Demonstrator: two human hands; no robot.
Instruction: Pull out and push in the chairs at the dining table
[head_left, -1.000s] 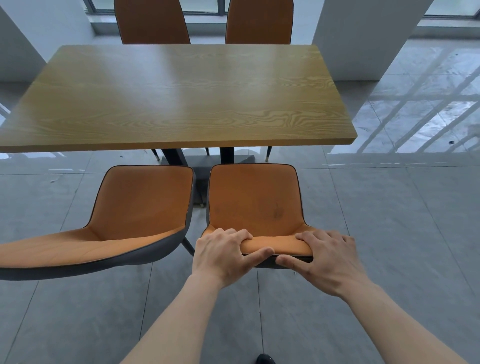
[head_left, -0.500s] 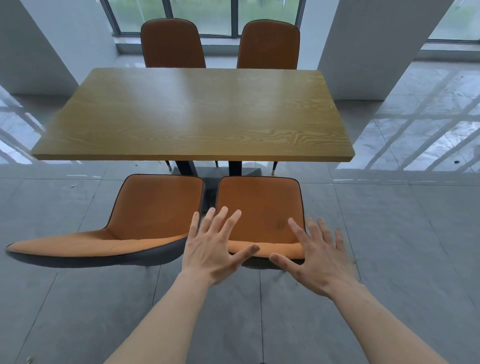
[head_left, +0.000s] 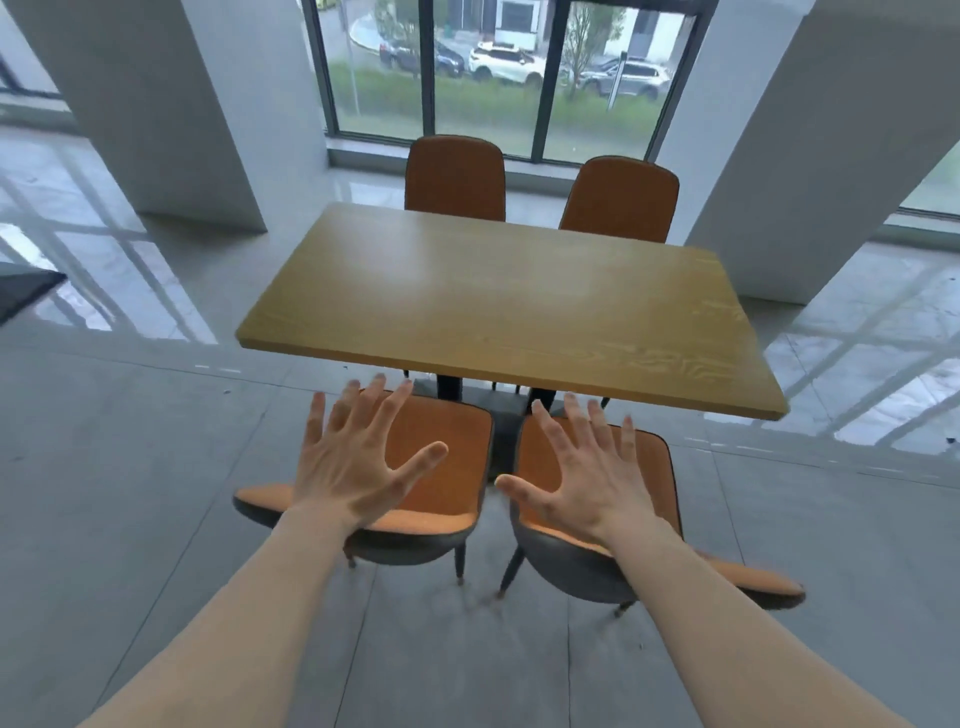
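Orange upholstery marks four chairs around a wood-grain counter (head_left: 498, 312), where a person's two bare hands hover spread above the near pair. Neither grip holds anything: the left hand (head_left: 353, 462) hangs with fingers fanned wide over the near left chair (head_left: 441, 467), and the right hand (head_left: 587, 478) is just as open over the near right chair (head_left: 654, 467), with no contact that can be made out from this view. Both near chairs stand at the counter's front edge, their seats only partly beneath it and their backs angled outward to either side, while the far left chair (head_left: 455, 179) and far right chair (head_left: 621, 200) sit tucked against the opposite edge by the window (head_left: 483, 67). To move a chair cleanly, the likely best course is to close both hands on the top rim of one backrest and steer it straight, keeping its legs square to the counter's dark central pedestal (head_left: 449, 387). The near chairs sit close together, so a crooked push could knock one against the other. Open grey floor tile (head_left: 156, 467) lies behind and to both sides, giving ample room to draw a chair back, and the white pillars (head_left: 156, 104) stand well apart from the seating.
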